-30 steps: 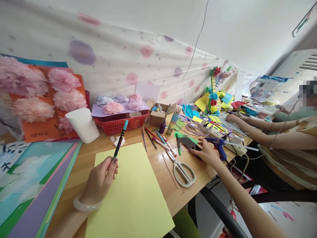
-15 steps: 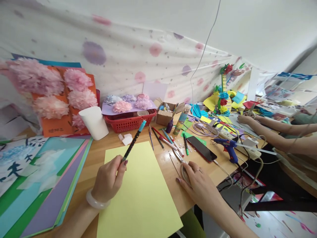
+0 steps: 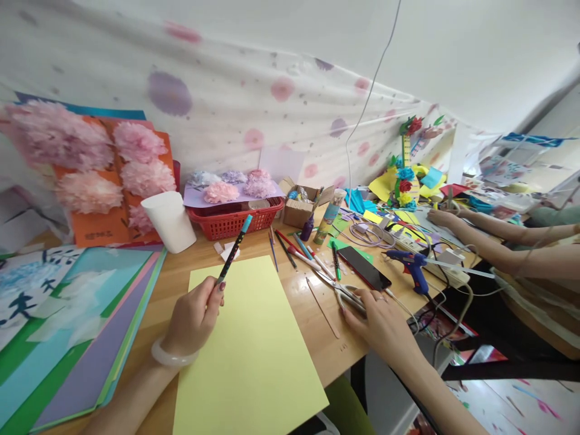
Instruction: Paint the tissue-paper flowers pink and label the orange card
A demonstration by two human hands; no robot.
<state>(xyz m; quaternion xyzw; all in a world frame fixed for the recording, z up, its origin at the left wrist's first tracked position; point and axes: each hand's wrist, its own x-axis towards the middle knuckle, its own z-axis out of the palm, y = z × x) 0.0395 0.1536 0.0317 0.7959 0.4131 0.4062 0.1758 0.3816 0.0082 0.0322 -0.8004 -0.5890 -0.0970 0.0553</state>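
Observation:
In my left hand [image 3: 194, 317], fingers closed, a black dotted pen [image 3: 233, 254] with a light blue end points up and away. That hand is over the left edge of a blank pale yellow sheet of paper [image 3: 249, 356]. To the right of the sheet, my right hand [image 3: 378, 320] has its thumb and fingers about the handle loops of metal scissors [image 3: 338, 287], which lie on the table. Their blades point toward the loose pens. A thin brown stick [image 3: 322, 308] lies between the scissors and the paper.
Stacked coloured papers [image 3: 113, 338] lie left. Behind are a white roll [image 3: 169, 222], a red basket [image 3: 235, 219] and a small cardboard box [image 3: 299, 211]. A phone [image 3: 364, 269], blue glue gun [image 3: 410, 266] and cables are on the right, beyond them another person's arms [image 3: 480, 232].
My right hand has moved right and a little away, swinging the scissors' handles toward the phone. My left hand has shifted slightly with the pen. The view has moved a little.

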